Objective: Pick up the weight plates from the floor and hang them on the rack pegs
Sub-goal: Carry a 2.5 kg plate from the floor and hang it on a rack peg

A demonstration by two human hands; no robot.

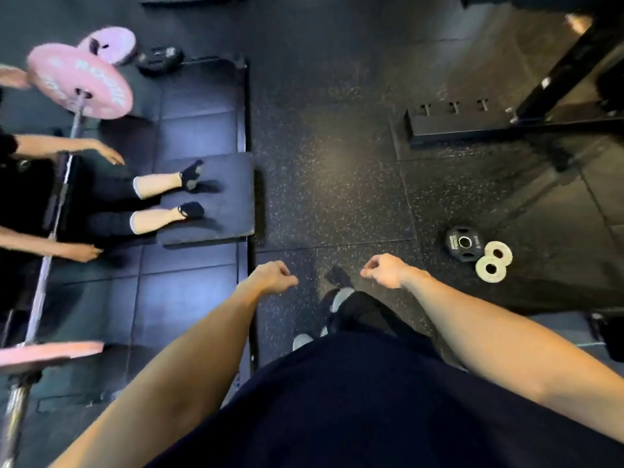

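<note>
A small black weight plate [463, 243] lies flat on the speckled rubber floor at the right. Two small silver plates [493, 261] lie beside it, overlapping each other. My left hand [271, 276] hangs in front of me with its fingers loosely curled and holds nothing. My right hand [386, 270] is at the same height, also loosely curled and empty, well to the left of the plates. A black rack frame [553, 82] stands at the upper right; I see no pegs on it.
Another person sits on the left with feet on a black pad [229, 197], a barbell [50, 231] with pink plates [79, 81] across their lap. A pink plate [108, 45] and a dark plate [160, 59] lie beyond. A black rack base [452, 126] rests on the floor.
</note>
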